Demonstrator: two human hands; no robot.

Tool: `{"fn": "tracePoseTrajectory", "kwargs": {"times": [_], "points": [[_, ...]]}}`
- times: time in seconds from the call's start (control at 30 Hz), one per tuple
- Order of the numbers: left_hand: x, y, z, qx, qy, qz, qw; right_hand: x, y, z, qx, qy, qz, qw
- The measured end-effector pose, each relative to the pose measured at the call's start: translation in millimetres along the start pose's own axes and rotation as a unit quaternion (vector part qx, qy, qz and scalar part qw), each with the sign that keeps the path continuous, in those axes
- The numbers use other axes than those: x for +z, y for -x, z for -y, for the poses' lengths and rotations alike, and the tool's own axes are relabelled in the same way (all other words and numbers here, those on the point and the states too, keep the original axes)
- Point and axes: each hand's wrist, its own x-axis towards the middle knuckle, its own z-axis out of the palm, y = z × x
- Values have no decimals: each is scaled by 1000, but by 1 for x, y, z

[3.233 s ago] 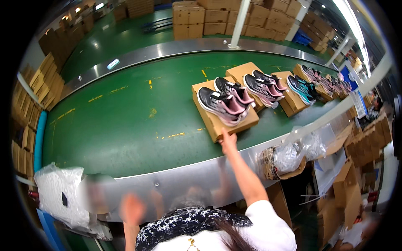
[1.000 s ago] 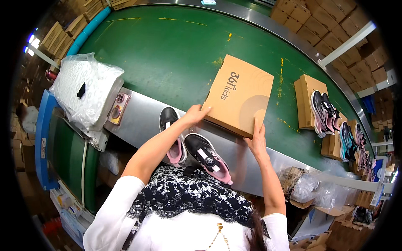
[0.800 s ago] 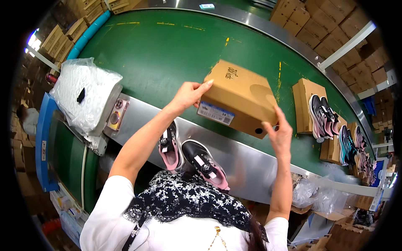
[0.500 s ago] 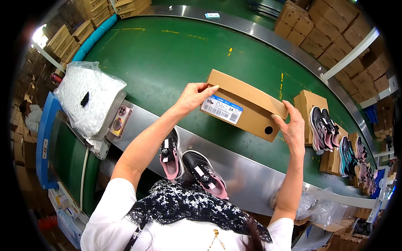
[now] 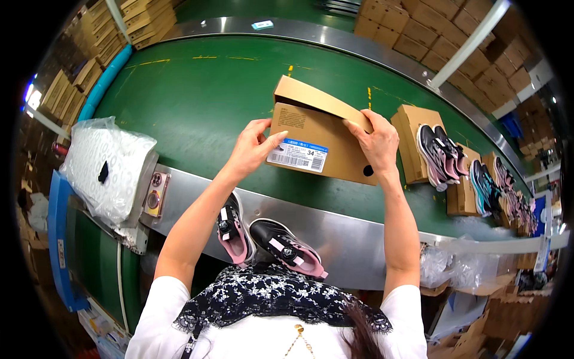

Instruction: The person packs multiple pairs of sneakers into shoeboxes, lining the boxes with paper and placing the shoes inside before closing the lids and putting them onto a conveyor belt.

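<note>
A brown cardboard shoe box (image 5: pixel 335 149) with a blue-and-white label is held over the green conveyor belt, its labelled side toward me. Its lid (image 5: pixel 320 97) is tilted up, with a dark gap along the left part of the front. My left hand (image 5: pixel 254 148) is closed on the box's left end, thumb over the front beside the label. At the right end my right hand (image 5: pixel 378 140) grips the lid, thumb along its front edge. Nearer me, a black-and-pink sneaker (image 5: pixel 288 248) rests on the metal edge, and a second sneaker (image 5: pixel 232 230) stands left of it.
Plastic-wrapped patterned white sheets (image 5: pixel 110 170) are piled at the left, beside a phone in a clear case (image 5: pixel 156 194). Toward the right stand an upright cardboard box (image 5: pixel 412 140) and several sneakers (image 5: pixel 439 155). A metal rail (image 5: pixel 233 27) borders the belt's far side.
The lid has come up off the box front, uncovering printed text. My left hand has moved down from the lid to the box's end. My right hand stays on the lid.
</note>
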Motion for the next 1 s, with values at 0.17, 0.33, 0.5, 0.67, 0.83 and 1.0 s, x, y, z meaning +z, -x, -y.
{"fn": "tracePoseTrajectory", "kwargs": {"times": [0.17,0.33,0.5,0.67,0.83,1.0], "points": [[6,12,-20,108,-22,-8,994,-14,31,3,-15,45,-73,996],[3,29,-26,156,-90,59,982,-28,70,32,-42,78,-14,996],[23,22,-36,163,-78,35,983,-30,45,18,21,-6,37,999],[29,-7,-49,200,-51,-2,978,-50,-4,0,107,-105,198,969],[18,-13,-52,174,-38,4,984,-49,-31,-15,121,-237,320,909],[15,-19,-48,157,-32,3,987,-42,-37,-17,116,-255,326,903]]}}
